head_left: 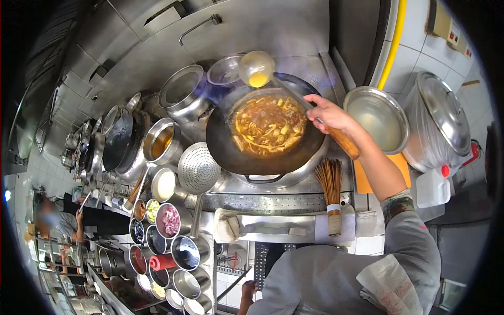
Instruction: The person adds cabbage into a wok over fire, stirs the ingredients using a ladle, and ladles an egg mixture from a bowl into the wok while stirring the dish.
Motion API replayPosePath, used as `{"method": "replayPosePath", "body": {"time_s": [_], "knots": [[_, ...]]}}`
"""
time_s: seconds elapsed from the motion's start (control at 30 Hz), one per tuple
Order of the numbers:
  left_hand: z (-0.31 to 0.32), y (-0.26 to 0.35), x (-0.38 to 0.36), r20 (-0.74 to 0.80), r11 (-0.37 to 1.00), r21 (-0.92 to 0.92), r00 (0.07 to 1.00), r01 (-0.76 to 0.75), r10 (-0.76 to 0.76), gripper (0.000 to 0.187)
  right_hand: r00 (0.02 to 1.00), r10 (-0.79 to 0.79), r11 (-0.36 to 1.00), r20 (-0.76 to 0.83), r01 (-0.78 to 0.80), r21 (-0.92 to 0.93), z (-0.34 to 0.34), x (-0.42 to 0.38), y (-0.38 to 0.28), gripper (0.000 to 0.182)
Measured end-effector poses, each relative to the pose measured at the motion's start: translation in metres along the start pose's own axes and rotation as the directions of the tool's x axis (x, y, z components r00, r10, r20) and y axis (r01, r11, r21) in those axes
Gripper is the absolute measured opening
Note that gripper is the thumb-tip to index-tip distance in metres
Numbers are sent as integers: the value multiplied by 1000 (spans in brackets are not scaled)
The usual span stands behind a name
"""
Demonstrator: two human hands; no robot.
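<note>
My right hand [329, 112] is closed round the handle of a ladle [257, 64], whose wooden end sticks out below the hand. The ladle's bowl hangs over the wok's far rim, with some yellow liquid in it. Under it sits a dark wok [223, 149] on the burner, full of bubbling brown broth [270, 126] with pale strips and pieces. Low beside my body is my left hand [249, 290], away from the stove; its fingers are too small and dark to make out.
A perforated skimmer [199, 168] and an oil pot [161, 142] stand left of the wok. Several ingredient pots, one with chopped onion [170, 220], fill the lower left. A bamboo brush [331, 194] and a water basin [375, 118] are at the right. Another person [68, 218] stands far left.
</note>
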State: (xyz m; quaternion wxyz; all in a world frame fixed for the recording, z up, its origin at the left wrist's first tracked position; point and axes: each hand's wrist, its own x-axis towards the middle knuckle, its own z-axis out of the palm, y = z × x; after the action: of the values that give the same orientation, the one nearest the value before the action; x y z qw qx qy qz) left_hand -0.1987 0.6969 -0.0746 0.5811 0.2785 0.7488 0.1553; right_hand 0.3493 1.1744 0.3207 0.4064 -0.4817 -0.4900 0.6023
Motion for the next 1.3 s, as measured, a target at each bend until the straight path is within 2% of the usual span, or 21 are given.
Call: {"method": "replayPosePath", "body": {"time_s": [0.07, 0.17, 0.23, 0.33, 0.37, 0.4, 0.5, 0.57, 0.63, 0.7, 0.77, 0.83, 0.9, 0.97, 1.03, 1.07, 1.1, 1.13, 1.2, 1.27, 1.3], "knots": [[-7, -14, -11, 121, 935, 148, 945, -321, 305, 16, 998, 10, 997, -55, -15, -81, -15, -14, -4, 60], [0, -31, 10, 105, 899, 35, 896, -437, 431, 14, 992, 32, 985, -125, -52, -163, -32, -49, -10, 58], [5, -36, 36, 61, 980, -111, 985, 167, -161, 10, 991, 41, 973, -131, -69, -221, -38, -77, -17, 57], [2, 39, 32, -12, 976, 6, 976, 218, -218, 23, 985, 93, 989, -143, -109, -104, -39, -119, -23, 55], [-7, 32, 52, 207, 816, 463, 937, -346, 280, 21, 987, 118, 991, -110, -123, -45, -41, -127, -20, 55], [-16, 25, 71, 364, 194, 735, 620, -649, 695, 22, 987, 139, 990, -75, -139, 14, -43, -134, -17, 55], [9, 99, 42, 16, 786, 538, 936, -305, 353, 26, 988, 153, 969, 32, -156, 193, -33, -147, -12, 52], [7, 61, 86, 11, 876, 375, 947, -303, 322, 28, 985, 95, 947, 142, -134, 293, -28, -142, 3, 48], [3, 53, 99, 93, 736, 496, 871, -460, 482, 24, 982, 82, 900, 170, -146, 411, -13, -132, 7, 46], [-4, 68, 79, 356, 197, 748, 634, -634, 687, 25, 982, 50, 890, 182, -127, 438, 0, -112, 10, 45], [0, 63, 61, 245, 401, 741, 773, -539, 585, 28, 989, 20, 906, 147, -80, 415, 10, -90, 9, 48], [-7, 48, 55, 291, 329, 777, 770, -536, 568, 27, 995, -1, 937, 101, -34, 347, 12, -74, 6, 50], [-14, 20, 58, 241, 546, 708, 879, -449, 411, 25, 999, -17, 973, 50, 5, 229, 14, -62, 3, 51], [-6, 17, 47, 69, 970, 238, 995, 55, -74, 19, 999, -37, 994, 31, 33, 108, 9, -64, -6, 52], [10, 22, 12, -107, 974, -162, 978, 159, -177, 25, 999, -39, 999, -6, 38, -25, -1, -69, -8, 52], [18, 40, -11, -118, 952, -264, 974, 155, -192, 24, 999, -46, 995, -16, 44, -87, -6, -71, -6, 52], [19, 16, -3, -114, 966, -151, 967, 208, -226, 22, 999, -29, 995, -12, 28, -100, -11, -74, -5, 52], [15, -11, 6, -29, 992, 122, 998, -43, 47, 18, 1000, -12, 994, -12, 11, -111, -14, -77, -4, 52], [15, -33, 14, 70, 986, 89, 989, -138, 132, 11, 1000, 21, 996, -15, -22, -90, -15, -82, -2, 53], [24, -23, 2, 103, 865, -449, 974, 227, -202, 11, 999, 48, 996, 6, -48, 79, -11, -81, 1, 53], [23, -17, 1, 63, 962, -272, 998, 6, 12, 12, 998, 56, 985, 19, -58, 165, -7, -79, 4, 54]]}}
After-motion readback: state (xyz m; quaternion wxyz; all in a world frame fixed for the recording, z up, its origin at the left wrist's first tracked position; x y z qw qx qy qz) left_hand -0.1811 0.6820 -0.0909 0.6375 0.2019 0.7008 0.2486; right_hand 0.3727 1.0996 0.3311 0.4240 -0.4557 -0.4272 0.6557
